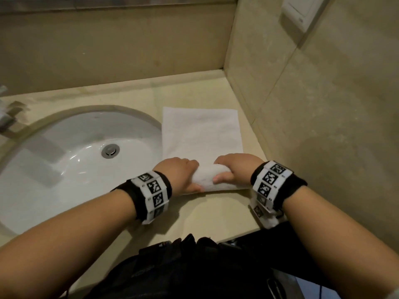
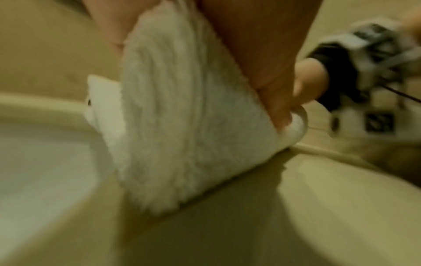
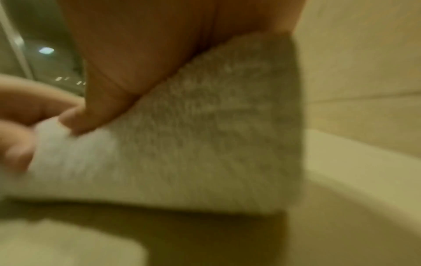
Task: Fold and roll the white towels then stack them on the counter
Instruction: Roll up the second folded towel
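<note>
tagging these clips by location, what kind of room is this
Most likely a bathroom, perhaps a hotel one. A white oval sink with a metal drain is set into a beige stone counter, with tiled walls around it, and both hands are rolling a white towel beside the basin.

Both wrist views are smeared with blur. In the left wrist view the towel (image 2: 187, 117) shows only as fuzzy pile, and the tracking band (image 2: 373, 75) on the far wrist is unreadable. The left hand (image 1: 180, 176) and the right hand (image 1: 234, 170) cover the ends of the roll, and their fingertips are tucked out of sight in the head view. The sink (image 1: 71, 147) runs off the left edge, the tap (image 1: 8, 117) is cut off there, and the wall plate (image 1: 302, 11) is cropped at the top. Dark gear (image 1: 194, 270) hides the near rim of the desk (image 1: 216, 219).
</note>
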### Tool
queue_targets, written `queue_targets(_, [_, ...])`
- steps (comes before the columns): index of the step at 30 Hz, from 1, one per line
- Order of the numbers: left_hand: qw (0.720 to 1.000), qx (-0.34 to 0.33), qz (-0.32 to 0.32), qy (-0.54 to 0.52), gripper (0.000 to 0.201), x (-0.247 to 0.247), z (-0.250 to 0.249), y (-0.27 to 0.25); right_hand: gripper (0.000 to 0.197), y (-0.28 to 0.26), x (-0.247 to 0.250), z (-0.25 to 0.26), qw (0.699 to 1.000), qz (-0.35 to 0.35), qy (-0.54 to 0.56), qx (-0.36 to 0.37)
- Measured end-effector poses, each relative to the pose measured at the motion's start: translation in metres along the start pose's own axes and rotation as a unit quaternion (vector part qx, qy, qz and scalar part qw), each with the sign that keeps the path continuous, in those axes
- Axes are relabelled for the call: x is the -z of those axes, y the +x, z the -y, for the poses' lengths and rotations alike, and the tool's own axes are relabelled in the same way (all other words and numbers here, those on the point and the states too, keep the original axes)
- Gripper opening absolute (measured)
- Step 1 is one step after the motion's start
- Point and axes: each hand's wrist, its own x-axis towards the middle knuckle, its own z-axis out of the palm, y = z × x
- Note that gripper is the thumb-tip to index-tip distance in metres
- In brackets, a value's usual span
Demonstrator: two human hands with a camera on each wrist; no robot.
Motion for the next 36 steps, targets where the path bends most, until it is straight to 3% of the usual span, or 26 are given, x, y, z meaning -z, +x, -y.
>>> queue_targets(3, [0.991,-0.002,0.103,-0.083,0.063,0.009,0.006,0.013,0.069,-0.01,-0.014,0.0,0.986,-0.125,-0.102,0.051])
queue_targets(5, [0.991,0.0,0.111,-0.079,0.064,0.01,0.006,0.018,0.07,-0.013,-0.022,0.003,0.981,-0.133,-0.129,0.049])
queue_targets(7, [0.997,-0.002,0.052,-0.051,0.065,0.006,0.003,0.012,0.058,-0.01,-0.021,0.006,0.987,-0.114,-0.109,0.01])
queue_targets(10, [0.993,-0.045,-0.075,0.081,0.085,-0.01,0.001,-0.006,0.046,0.0,-0.008,0.005,0.999,-0.023,0.035,-0.027])
queue_targets(12, [0.988,-0.052,-0.084,0.118,0.084,-0.014,0.002,-0.011,0.044,0.004,-0.003,0.005,0.996,0.016,0.081,-0.026])
queue_targets(14, [0.993,-0.044,-0.079,0.081,0.068,-0.009,0.003,-0.005,0.046,0.003,-0.004,0.005,0.999,-0.016,0.031,-0.017])
queue_targets(17, [0.999,-0.034,0.007,0.002,0.058,0.004,0.004,0.01,0.061,-0.014,-0.017,0.005,0.983,-0.159,-0.091,0.022])
queue_targets(20, [0.99,-0.019,0.114,-0.079,0.061,0.008,0.002,0.017,0.067,-0.025,-0.03,0.004,0.968,-0.212,-0.111,0.08])
queue_targets(22, [0.99,-0.001,0.1,-0.099,0.065,0.007,0.0,0.012,0.06,-0.019,-0.024,0.006,0.979,-0.169,-0.103,0.049])
queue_targets(25, [0.998,-0.007,-0.059,0.029,0.08,-0.003,-0.004,-0.002,0.055,-0.003,-0.006,0.006,0.995,-0.069,-0.069,-0.004])
queue_targets(27, [0.993,-0.014,-0.089,0.081,0.082,-0.005,-0.005,-0.007,0.054,0.005,0.004,0.006,1.0,-0.005,-0.006,-0.016])
queue_targets(29, [0.998,-0.007,-0.054,0.04,0.07,0.001,0.0,-0.002,0.056,0.008,0.008,0.006,1.0,-0.014,-0.015,-0.016])
queue_targets(32, [0.998,-0.011,0.047,-0.039,0.065,0.015,0.011,0.014,0.07,-0.003,-0.002,0.005,0.979,-0.152,-0.13,0.029])
queue_targets(33, [0.995,-0.006,0.074,-0.067,0.066,0.018,0.013,0.017,0.076,-0.009,-0.008,0.005,0.975,-0.168,-0.142,0.036])
queue_targets(36, [0.995,0.001,0.072,-0.068,0.073,0.015,0.009,0.015,0.07,-0.013,-0.018,0.008,0.976,-0.149,-0.158,0.008])
